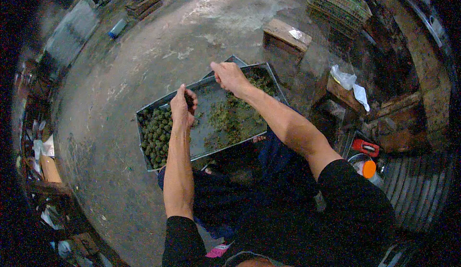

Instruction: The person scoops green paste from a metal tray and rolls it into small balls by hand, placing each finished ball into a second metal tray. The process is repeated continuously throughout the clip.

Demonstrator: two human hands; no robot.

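Note:
A shallow rectangular metal tray (197, 144) sits tilted across my lap. Round dark-green balls (157, 136) are massed at its left end. Loose greenish crumbly material (227, 117) covers much of the middle and right, with a darker heap (260, 81) at the far right corner. My left hand (183, 105) hovers above the tray beside the balls, its fingers curled around a dark patch that could be a ball or shadow. Over the tray's far edge, my right hand (230, 78) has its fingers curled in and its thumb out; whatever lies inside is hidden.
Beyond the tray, a low wooden stool (286, 36) stands on the concrete floor (108, 123). To the right are another stool (344, 92) with plastic bags, a red object (365, 147) and an orange-lidded jar (368, 169). Stacked crates (336, 6) rise at the back right.

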